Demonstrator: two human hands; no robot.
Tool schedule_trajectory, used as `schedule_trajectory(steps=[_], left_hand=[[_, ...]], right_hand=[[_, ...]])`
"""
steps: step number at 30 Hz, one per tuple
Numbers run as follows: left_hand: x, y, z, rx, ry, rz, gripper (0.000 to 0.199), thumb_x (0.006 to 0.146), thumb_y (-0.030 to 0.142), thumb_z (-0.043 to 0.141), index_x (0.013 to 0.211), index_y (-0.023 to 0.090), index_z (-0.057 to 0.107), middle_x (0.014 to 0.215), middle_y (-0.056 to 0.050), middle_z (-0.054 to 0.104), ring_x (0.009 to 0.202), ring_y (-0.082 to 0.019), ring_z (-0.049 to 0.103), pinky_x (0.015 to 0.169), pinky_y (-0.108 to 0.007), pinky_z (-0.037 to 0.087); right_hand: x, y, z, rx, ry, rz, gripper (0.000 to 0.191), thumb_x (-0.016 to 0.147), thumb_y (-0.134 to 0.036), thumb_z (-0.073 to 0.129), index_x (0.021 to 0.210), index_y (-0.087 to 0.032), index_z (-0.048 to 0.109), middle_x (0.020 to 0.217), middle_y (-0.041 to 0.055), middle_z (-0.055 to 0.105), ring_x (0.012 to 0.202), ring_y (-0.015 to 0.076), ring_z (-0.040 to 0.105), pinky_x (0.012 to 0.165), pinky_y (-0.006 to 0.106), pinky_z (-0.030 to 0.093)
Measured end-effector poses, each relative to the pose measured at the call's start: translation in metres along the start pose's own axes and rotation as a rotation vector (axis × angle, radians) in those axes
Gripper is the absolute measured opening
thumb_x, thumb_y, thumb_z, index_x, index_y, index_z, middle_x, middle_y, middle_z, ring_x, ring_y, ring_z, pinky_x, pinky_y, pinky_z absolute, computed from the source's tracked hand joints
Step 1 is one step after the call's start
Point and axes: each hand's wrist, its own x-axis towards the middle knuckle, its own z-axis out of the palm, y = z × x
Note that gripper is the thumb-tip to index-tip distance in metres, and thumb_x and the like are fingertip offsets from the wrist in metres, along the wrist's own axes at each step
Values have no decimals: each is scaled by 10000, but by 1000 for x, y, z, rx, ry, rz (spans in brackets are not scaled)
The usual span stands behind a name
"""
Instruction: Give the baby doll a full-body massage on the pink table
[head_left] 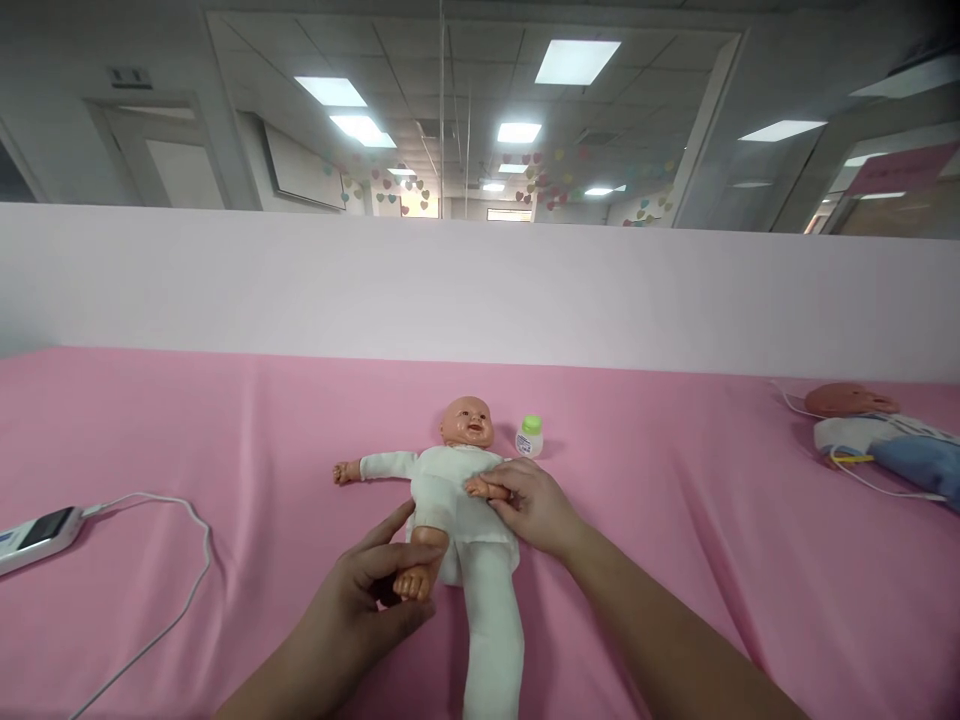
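Right hand [541, 508] near green-capped bottle [529, 440]

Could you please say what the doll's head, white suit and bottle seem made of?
The doll's head looks like smooth vinyl or hard plastic, given its sheen. The white suit seems matte, soft fabric, judging by its folds. The bottle looks translucent, so plastic is likely, though glass is possible.

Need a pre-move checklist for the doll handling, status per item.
1. Doll face up on pink sheet: ok.
2. Left hand gripping bent leg near the foot: ok.
3. Right hand holding doll's hand over its torso: ok.
4. Both legs straight: not ok, one is bent up.
5. Bottle upright, green cap on: ok.
6. Gap between bottle and right hand: cannot tell.
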Motion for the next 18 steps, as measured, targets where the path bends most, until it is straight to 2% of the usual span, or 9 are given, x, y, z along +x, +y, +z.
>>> schedule_trajectory(steps=[4, 7, 10, 13, 16, 18], left_hand=[[4, 2, 2, -33, 14, -24, 362, 842, 216, 759, 1194, 285, 809, 1444, -121, 668, 1601, -354, 198, 1136, -511, 489], [2, 4, 4, -32, 0, -21, 351, 844, 234, 754, 1187, 282, 811, 1470, -125, 647, 1601, -367, 184, 1059, -482, 557], [-6, 6, 6, 5, 3, -23, 338, 833, 249, 766, 1166, 282, 820, 1561, -121, 564, 1583, -394, 231, 964, -419, 613], [-22, 3, 10, 31, -2, -18, 314, 829, 253, 781, 1136, 294, 831, 1642, -95, 464, 1553, -400, 315, 989, -389, 598], [-45, -4, 14, -46, 7, 5, 274, 802, 291, 822, 1074, 314, 846, 1687, -53, 386, 1490, -412, 439, 995, -400, 593], [-61, -11, 15, -104, -4, -4, 261, 782, 317, 847, 1043, 329, 850, 1666, -35, 427, 1398, -411, 558, 973, -416, 605]], right_hand=[[0, -4, 2, -22, -7, -18, 381, 799, -78, 634, 1078, -292, 781, 989, 19, 787, 952, 243, 700, 917, 440, 550], [1, -6, 0, 31, 13, 1, 384, 819, -96, 634, 1098, -313, 784, 1023, 10, 791, 966, 237, 707, 943, 443, 549], [-1, -3, -4, 114, 62, 120, 355, 865, -183, 668, 1165, -342, 774, 1109, 9, 793, 1005, 240, 719, 933, 428, 570], [-5, 9, -10, 192, 209, 296, 358, 878, -318, 721, 1235, -300, 736, 1169, 45, 782, 1033, 255, 732, 930, 423, 594], [-8, 24, -20, 218, 402, 444, 516, 869, -438, 744, 1346, -267, 650, 1171, 73, 774, 988, 253, 744, 901, 426, 611], [-9, 34, -28, 193, 485, 532, 643, 845, -479, 761, 1420, -259, 579, 1156, 80, 771, 938, 245, 744, 856, 414, 618]])
